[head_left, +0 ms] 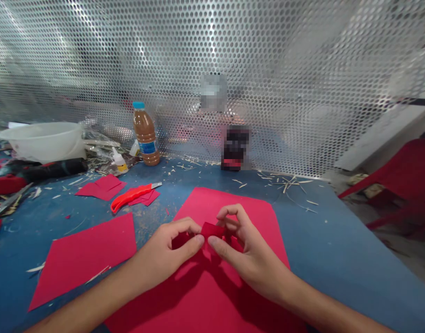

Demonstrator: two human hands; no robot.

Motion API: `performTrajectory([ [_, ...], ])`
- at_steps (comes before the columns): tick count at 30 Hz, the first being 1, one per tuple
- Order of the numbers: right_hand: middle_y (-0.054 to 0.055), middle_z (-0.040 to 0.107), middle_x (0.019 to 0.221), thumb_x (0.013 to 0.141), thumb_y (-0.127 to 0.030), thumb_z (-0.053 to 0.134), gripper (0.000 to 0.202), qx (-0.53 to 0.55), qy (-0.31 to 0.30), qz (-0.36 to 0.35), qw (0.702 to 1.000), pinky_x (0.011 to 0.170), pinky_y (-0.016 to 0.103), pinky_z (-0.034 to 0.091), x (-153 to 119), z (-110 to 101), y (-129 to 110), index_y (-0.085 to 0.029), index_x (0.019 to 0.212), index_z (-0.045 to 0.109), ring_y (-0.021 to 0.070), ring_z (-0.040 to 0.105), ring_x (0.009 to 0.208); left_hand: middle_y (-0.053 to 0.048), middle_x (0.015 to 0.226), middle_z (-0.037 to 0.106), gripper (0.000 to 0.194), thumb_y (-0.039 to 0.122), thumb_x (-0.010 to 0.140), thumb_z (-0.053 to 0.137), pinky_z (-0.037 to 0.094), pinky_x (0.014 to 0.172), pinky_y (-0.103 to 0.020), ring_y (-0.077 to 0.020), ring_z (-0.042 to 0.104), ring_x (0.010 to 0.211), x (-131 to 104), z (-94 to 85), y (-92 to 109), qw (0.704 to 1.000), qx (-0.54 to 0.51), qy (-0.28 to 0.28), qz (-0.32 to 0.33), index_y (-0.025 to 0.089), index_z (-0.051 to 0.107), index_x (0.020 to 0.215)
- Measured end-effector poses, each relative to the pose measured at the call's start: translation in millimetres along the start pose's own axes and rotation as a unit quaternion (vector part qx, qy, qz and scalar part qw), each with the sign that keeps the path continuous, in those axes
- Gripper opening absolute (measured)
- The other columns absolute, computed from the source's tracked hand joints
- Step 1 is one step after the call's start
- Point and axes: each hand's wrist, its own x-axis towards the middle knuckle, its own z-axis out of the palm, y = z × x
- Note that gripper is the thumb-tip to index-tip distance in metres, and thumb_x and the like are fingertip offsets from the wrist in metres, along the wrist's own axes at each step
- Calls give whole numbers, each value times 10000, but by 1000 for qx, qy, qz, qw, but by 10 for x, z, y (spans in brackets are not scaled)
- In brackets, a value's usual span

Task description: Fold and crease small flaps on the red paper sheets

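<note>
A small red piece, folded or curved, is held up between both hands over a large red sheet on the blue table. My left hand pinches its left end between thumb and fingers. On the right side, my right hand has its thumb against the piece's lower edge and its fingers curled behind. Shadows of both hands fall on the large sheet. A second red sheet lies to the left, beside my left forearm.
An orange-red cutter rests on small red pieces. Behind are a brown-filled bottle, a glue bottle, a white bowl, a black tool and a perforated metal panel. Thin slivers litter the table.
</note>
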Motion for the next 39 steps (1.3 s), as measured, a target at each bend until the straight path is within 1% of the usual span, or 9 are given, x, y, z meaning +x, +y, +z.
performTrajectory([
  [3, -29, 523, 908, 936, -312, 677, 315, -39, 77, -23, 996, 657, 300, 468, 5, 19, 35, -267, 1066, 394, 139, 519, 726, 35, 758, 573, 243, 386, 975, 585, 391, 704, -288, -155, 517, 727, -7, 14, -20, 999, -17, 19, -20, 205, 566, 814],
  [6, -56, 431, 790, 917, -312, 687, 293, -125, 139, -42, 982, 617, 292, 400, 3, 17, 72, -261, 890, 400, 133, 429, 667, 41, 723, 539, 283, 406, 958, 611, 366, 674, -283, -146, 477, 690, -16, 22, -39, 999, -30, 34, -29, 204, 531, 777],
  [8, -64, 407, 712, 945, -301, 648, 291, -157, 108, -27, 981, 579, 293, 351, -9, 10, 59, -252, 794, 404, 131, 388, 622, 47, 705, 512, 310, 416, 950, 630, 352, 663, -281, -141, 449, 673, -20, 24, -45, 998, -36, 36, -27, 205, 509, 757],
  [10, -49, 479, 711, 984, -292, 602, 247, -153, 62, -17, 986, 596, 296, 368, -25, 5, 7, -241, 789, 459, 136, 433, 637, 54, 690, 486, 340, 430, 940, 657, 339, 646, -277, -136, 423, 656, -17, 24, -44, 998, -52, 32, -25, 207, 491, 744],
  [15, 1, 658, 914, 1023, -332, 572, 120, -86, -14, -3, 996, 742, 310, 468, -40, 6, -153, -232, 999, 633, 160, 570, 806, 52, 699, 504, 423, 471, 927, 735, 337, 640, -263, -127, 431, 665, -6, 39, -29, 990, -140, 1, 1, 196, 488, 721],
  [23, -14, 644, 862, 786, -372, 868, 317, -26, -29, 34, 999, 718, 310, 481, -75, 38, -139, -230, 960, 645, 165, 560, 782, 21, 765, 567, 513, 616, 873, 778, 385, 698, -275, -149, 508, 738, -36, 74, -92, 968, -244, -46, 34, 181, 548, 729],
  [29, -13, 637, 869, 781, -303, 841, 276, -6, -31, 35, 999, 740, 327, 486, -81, 50, -165, -233, 940, 626, 169, 566, 788, 28, 724, 531, 540, 628, 840, 802, 363, 675, -277, -139, 467, 691, -23, 55, -47, 960, -270, -67, 46, 178, 544, 691],
  [34, -32, 581, 827, 767, -348, 864, 328, 29, -43, 42, 998, 699, 300, 443, -97, 45, -178, -226, 917, 599, 150, 497, 749, 34, 751, 501, 537, 653, 839, 788, 354, 691, -281, -149, 463, 729, -54, 45, -70, 966, -240, -90, 31, 183, 558, 716],
  [39, -27, 601, 856, 897, -332, 764, 177, 86, -60, 49, 993, 702, 276, 442, -80, 22, -164, -223, 929, 628, 138, 516, 758, 40, 808, 482, 429, 545, 962, 706, 354, 699, -267, -136, 435, 746, -98, 22, -48, 976, -186, -112, 18, 194, 539, 778],
])
